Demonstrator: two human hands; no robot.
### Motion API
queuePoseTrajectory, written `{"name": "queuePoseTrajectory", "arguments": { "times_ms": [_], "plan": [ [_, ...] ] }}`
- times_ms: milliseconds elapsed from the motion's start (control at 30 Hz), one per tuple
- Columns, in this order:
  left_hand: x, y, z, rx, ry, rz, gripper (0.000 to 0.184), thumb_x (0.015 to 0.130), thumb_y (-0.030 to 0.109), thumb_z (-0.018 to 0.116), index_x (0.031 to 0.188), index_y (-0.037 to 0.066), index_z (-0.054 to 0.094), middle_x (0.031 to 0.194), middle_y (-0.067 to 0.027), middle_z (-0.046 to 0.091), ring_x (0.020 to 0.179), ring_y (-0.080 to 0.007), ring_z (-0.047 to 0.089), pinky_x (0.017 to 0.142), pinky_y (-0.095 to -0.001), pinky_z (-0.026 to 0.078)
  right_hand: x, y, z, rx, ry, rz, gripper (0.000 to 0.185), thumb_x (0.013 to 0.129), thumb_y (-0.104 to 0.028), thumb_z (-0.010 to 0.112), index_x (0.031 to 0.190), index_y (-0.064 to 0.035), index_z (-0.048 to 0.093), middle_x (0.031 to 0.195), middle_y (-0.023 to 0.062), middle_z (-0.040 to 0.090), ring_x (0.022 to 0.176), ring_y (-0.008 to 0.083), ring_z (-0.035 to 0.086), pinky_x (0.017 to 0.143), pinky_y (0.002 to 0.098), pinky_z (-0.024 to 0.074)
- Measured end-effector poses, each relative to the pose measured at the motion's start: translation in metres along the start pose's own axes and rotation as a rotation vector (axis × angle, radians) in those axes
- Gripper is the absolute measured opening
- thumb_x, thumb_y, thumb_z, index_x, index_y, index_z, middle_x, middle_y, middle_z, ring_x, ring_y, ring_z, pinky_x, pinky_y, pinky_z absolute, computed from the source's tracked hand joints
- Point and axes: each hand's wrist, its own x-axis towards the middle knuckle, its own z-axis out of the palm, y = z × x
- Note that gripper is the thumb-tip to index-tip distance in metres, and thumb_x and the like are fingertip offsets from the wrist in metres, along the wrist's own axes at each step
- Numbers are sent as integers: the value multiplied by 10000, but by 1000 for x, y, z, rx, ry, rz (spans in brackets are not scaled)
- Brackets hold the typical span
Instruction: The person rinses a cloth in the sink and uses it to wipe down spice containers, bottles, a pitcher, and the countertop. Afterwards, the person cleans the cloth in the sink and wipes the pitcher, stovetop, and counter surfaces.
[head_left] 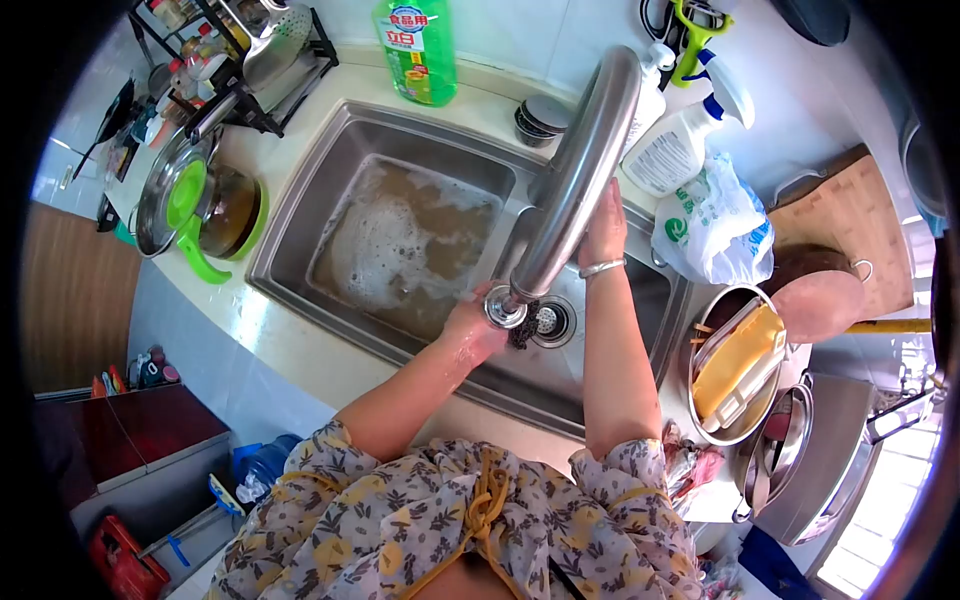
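My left hand (474, 330) is beside the spout end of the metal faucet (590, 150), low over the divider of the double sink (345, 125). A dark scrubber (522, 332) shows just right of its fingers, which the spout partly hides. My right hand (606, 232) reaches behind the faucet's neck, a bracelet on its wrist; its fingers are mostly hidden. Murky, foamy water (400, 240) fills the left basin. In the right basin, the drain strainer (550, 320) lies between my two arms.
Green soap bottle (420, 60), spray bottle (680, 145) and plastic bag (715, 225) stand behind the sink. Right of it are a pot with a yellow item (740, 365) and a cutting board (850, 230). A green-handled strainer (187, 200) rests at the left.
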Motion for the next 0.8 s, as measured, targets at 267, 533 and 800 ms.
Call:
{"name": "queuePoseTrajectory", "arguments": {
  "times_ms": [267, 533, 800],
  "plan": [
    [1, 28, 8, 261, 261, 210, 279, 950, 386, 529, 859, 135, 451, 642, 12, 447, 483, -122, 451, 374, -281, 331, 9, 21, -20, -302, -43, -184, 539, 960, -348, 469, 1371, -3, 417, 1308, 132, 509, 1173, 219, 500, 984, 318, 384],
    [16, 68, -42, 401, 300, 293, 205, 932, 333, 505, 848, 147, 519, 587, 20, 457, 405, -115, 355, 345, -269, 242, -159, 87, 1, -178, 102, 89, 191, 950, -215, 511, 842, -63, 552, 674, 14, 529, 518, 91, 475, 457, 244, 376],
    [-53, 73, -54, 496, 115, 293, 464, 925, 348, 505, 1315, 105, 442, 1148, -43, 531, 1026, -175, 501, 813, -362, 418, -183, 120, 77, -710, -273, -138, 354, 846, -193, 642, 1158, -30, 606, 872, 147, 621, 730, 239, 591, 682, 344, 489]
  ]
}}
